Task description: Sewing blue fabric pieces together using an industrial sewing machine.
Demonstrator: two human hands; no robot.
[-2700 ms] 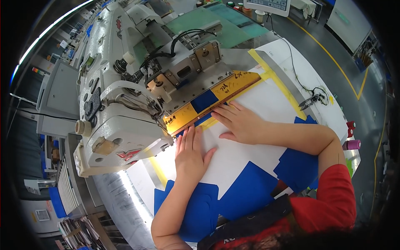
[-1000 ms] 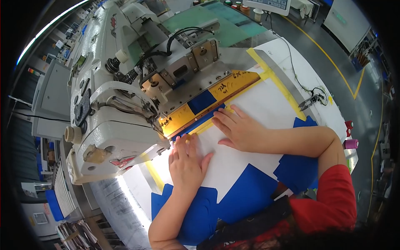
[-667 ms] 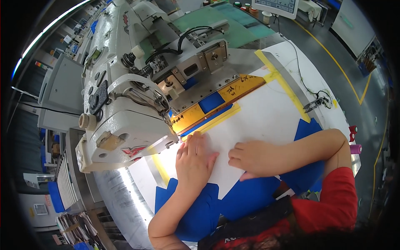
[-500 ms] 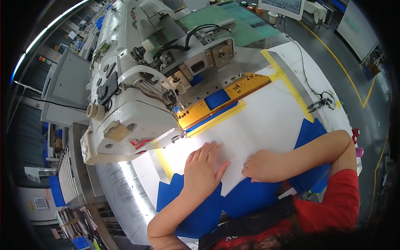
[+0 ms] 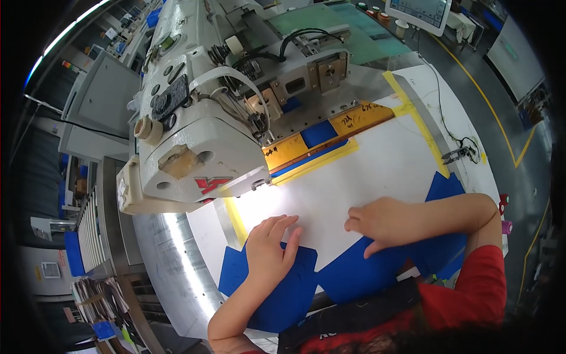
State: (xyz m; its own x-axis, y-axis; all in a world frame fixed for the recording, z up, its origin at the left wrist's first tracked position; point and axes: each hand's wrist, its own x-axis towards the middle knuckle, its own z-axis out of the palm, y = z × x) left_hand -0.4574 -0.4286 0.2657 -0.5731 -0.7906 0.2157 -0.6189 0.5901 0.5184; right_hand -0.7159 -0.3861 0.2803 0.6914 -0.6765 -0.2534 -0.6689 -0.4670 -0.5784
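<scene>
My left hand (image 5: 270, 246) reaches over the upper part of a blue fabric piece (image 5: 283, 301), its fingers stretched and the thumb apart. Nothing shows in its grasp. To the right, my right hand (image 5: 380, 221) is above the white work surface (image 5: 321, 194), fingers slightly bent and thumb spread away from them, holding nothing that I can see. Beneath it lies a second blue fabric piece (image 5: 359, 272). More blue fabric (image 5: 443, 187) shows on both sides of my right forearm. Beyond my hands, an orange clamp plate (image 5: 348, 124) with blue fabric under it sits on the sewing machine (image 5: 206, 147).
The machine's head stands close beyond my left hand. Yellow tape (image 5: 424, 133) marks the work surface. Thread snips (image 5: 455, 154) and a loose cable lie at the right, near thread spools (image 5: 504, 203). A screen (image 5: 420, 13) stands at the back right.
My left hand has drawn back toward me, onto the blue fabric. My right hand has moved slightly away from me, and its thumb has spread from the fingers. The whole view has shifted slightly.
</scene>
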